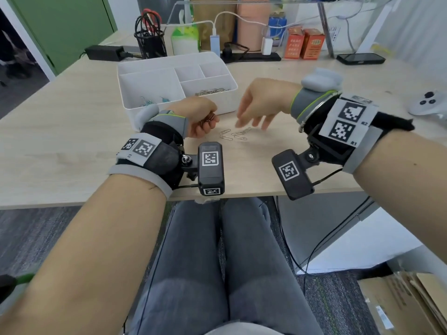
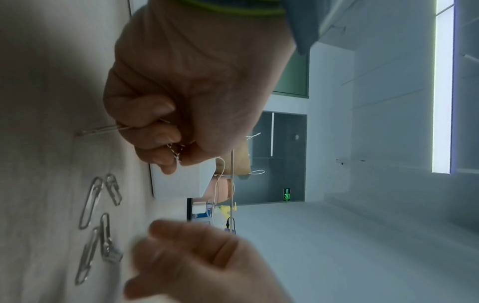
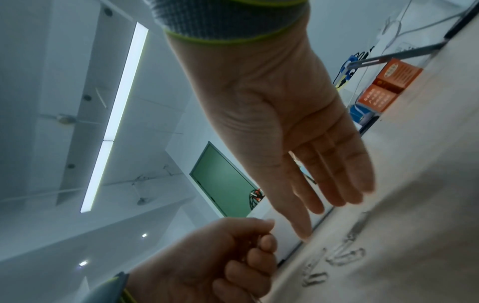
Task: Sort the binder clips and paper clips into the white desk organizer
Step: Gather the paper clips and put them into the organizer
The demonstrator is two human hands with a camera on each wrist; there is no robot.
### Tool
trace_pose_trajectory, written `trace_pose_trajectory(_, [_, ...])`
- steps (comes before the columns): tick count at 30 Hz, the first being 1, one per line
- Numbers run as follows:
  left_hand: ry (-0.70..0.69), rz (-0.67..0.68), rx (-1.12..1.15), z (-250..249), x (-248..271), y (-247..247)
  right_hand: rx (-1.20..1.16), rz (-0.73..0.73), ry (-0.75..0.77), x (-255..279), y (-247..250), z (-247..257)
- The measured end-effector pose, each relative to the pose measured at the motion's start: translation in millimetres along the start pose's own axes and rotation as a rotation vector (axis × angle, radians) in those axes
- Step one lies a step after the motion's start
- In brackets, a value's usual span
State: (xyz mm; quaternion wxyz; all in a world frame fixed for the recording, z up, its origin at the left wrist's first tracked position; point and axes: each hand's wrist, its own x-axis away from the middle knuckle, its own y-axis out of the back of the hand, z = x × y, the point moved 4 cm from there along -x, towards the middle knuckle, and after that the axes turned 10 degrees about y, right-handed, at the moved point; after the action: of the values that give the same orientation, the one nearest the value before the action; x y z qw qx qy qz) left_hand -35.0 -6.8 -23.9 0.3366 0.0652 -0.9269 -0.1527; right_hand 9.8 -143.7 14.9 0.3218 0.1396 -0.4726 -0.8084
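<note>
From the head view, my left hand (image 1: 200, 117) is curled into a fist round some clips, just in front of the organizer (image 1: 135, 68). My right hand (image 1: 258, 102) hovers with fingers loosely spread, and loose paper clips (image 1: 235, 135) lie on the desk (image 1: 72, 146) just below its fingertips.

Left wrist: my fingers (image 2: 153, 133) pinch wire clips; more lie beside them.

Right wrist: my fingers (image 3: 334, 164) are straight, close together, clips nearby.

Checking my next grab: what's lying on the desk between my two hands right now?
A small scatter of loose paper clips lies on the desk between the left hand and the right hand, clearest in the head view.
</note>
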Motion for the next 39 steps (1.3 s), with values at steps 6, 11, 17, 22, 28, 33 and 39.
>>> trace_pose_trajectory(6, [0.021, 0.014, -0.015, 3, 0, 7, 0.159, 0.078, -0.024, 0, -16, -5])
trace_pose_trajectory(11, [0.043, 0.024, 0.025, 10, 0, 11, 0.28, 0.072, 0.006, -7, -22, 11])
trace_pose_trajectory(17, [0.065, 0.008, 0.038, 13, -2, 13, 0.403, 0.061, 0.023, -21, -25, 17])
trace_pose_trajectory(22, [0.031, 0.019, 0.048, 12, -1, 10, 0.408, 0.093, 0.0, -28, -28, 18])
trace_pose_trajectory(28, [0.013, 0.003, 0.099, 11, -2, 13, 0.311, 0.083, -0.008, -25, -25, 12])
trace_pose_trajectory(33, [-0.016, 0.029, 0.136, 4, 0, 8, 0.182, -0.045, 0.046, -17, -8, 18])
trace_pose_trajectory(39, [-0.01, 0.047, 0.155, -4, -2, -7, -0.09, -0.145, 0.189, -10, 5, 36])
